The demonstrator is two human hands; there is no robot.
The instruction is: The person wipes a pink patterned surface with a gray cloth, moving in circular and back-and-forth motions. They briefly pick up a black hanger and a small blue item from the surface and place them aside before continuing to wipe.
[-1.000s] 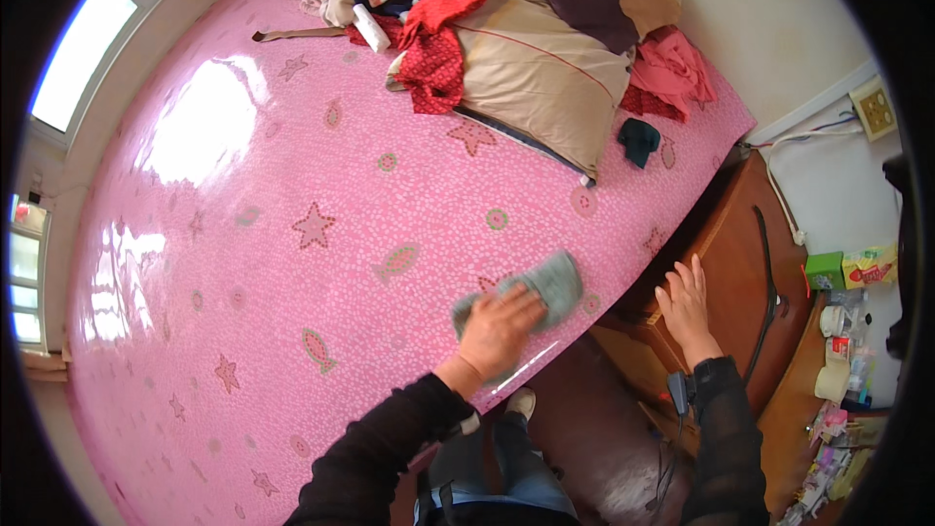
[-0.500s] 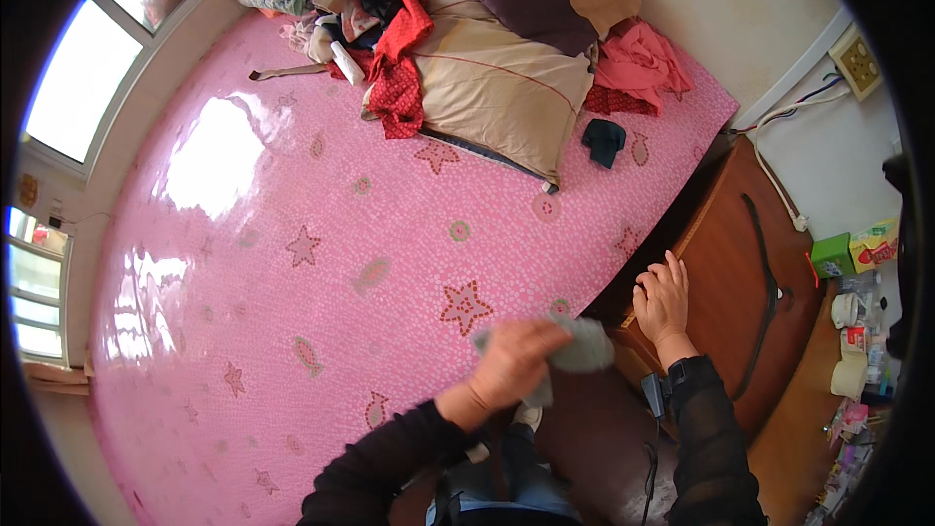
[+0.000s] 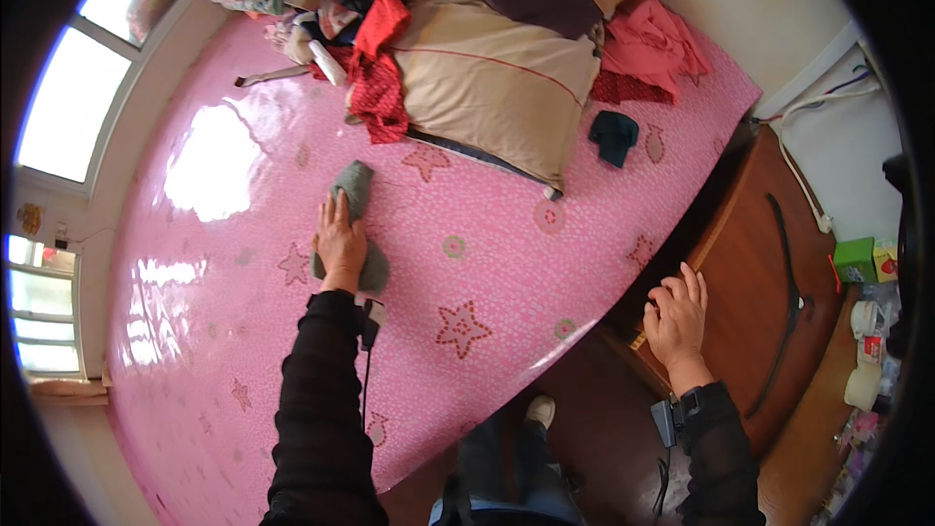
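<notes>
My left hand (image 3: 341,245) lies flat on a grey-green cloth (image 3: 353,187) on the pink bed cover (image 3: 458,278). Its fingers are stretched out over the fabric, which shows beyond the fingertips and beside the palm. What lies under the palm is hidden. On the right, my right hand (image 3: 677,319) is at the near edge of a brown wooden panel (image 3: 750,263). Its fingers are loosely bent and apart, with nothing in them; I cannot tell how firmly it touches the wood.
A beige pillow (image 3: 497,88), red clothing (image 3: 378,88) and a pink garment (image 3: 654,44) are heaped at the bed's far end. A small dark folded cloth (image 3: 614,138) lies nearby. A thin black strip (image 3: 779,302) rests on the panel; small packages (image 3: 855,260) line the right side.
My left hand has moved forward and left with the cloth, from near the bed's edge onto the cover, and has flattened out. My right hand stays by the wooden panel.
</notes>
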